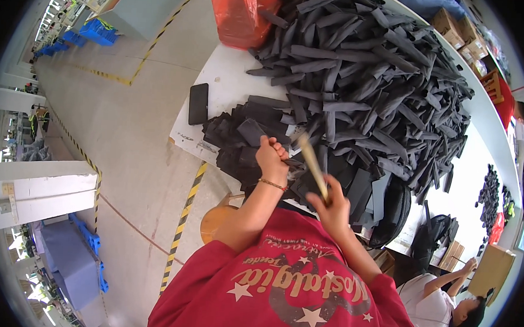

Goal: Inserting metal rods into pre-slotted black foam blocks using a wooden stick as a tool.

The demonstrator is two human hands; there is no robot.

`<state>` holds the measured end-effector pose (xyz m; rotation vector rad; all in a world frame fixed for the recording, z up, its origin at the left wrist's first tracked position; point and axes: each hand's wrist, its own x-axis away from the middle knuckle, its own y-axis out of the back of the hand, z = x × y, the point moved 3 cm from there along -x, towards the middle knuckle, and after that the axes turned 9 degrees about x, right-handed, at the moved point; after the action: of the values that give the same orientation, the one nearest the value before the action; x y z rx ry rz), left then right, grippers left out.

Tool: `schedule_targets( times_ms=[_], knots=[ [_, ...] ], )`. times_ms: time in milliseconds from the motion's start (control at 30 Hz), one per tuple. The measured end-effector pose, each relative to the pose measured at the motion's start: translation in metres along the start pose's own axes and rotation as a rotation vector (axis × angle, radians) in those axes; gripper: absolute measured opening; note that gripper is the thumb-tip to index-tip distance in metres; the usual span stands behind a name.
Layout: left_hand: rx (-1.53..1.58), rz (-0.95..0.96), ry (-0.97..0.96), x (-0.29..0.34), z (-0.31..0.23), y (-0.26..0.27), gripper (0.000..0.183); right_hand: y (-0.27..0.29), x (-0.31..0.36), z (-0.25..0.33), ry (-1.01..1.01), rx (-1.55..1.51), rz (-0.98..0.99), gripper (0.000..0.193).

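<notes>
Stick [313, 163], pale and blurred, is pinched near its lower end by the right hand [331, 207], on the wearer's side of the heap of dark strips [366, 92]. Its far tip lies close beside the left hand [272, 155], at the heap's lower left; those fingers are curled in, though I cannot tell whether they pinch anything. With so little gap, a stray swing could strike them. Loose dark pieces [231, 138] left of the heap bunch near the desk [186, 137] edge, so a careless pull might drop some. The phone [199, 104], farther left, risks a similar knock.
</notes>
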<state>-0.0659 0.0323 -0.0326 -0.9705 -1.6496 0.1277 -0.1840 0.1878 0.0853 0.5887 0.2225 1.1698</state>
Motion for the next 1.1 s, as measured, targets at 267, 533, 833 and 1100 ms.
schedule_targets(
  times_ms=[267, 533, 833, 1100],
  knots=[
    [-0.753, 0.567, -0.320, 0.041, -0.015, -0.027, 0.034, -0.030, -0.081, -0.026, 0.020, -0.323, -0.022, 0.018],
    [-0.960, 0.921, -0.039, 0.106, 0.024, -0.024, 0.039, 0.015, -0.115, 0.012, 0.115, -0.258, -0.402, 0.015],
    [-1.580, 0.782, -0.844, 0.037, -0.025, 0.037, 0.011, 0.203, -0.184, 0.021, 0.194, 0.056, -1.007, 0.031],
    [-1.714, 0.922, -0.826, -0.018, -0.046, 0.044, 0.006, 0.069, -0.067, -0.056, 0.199, 0.409, -0.024, 0.015]
  ],
)
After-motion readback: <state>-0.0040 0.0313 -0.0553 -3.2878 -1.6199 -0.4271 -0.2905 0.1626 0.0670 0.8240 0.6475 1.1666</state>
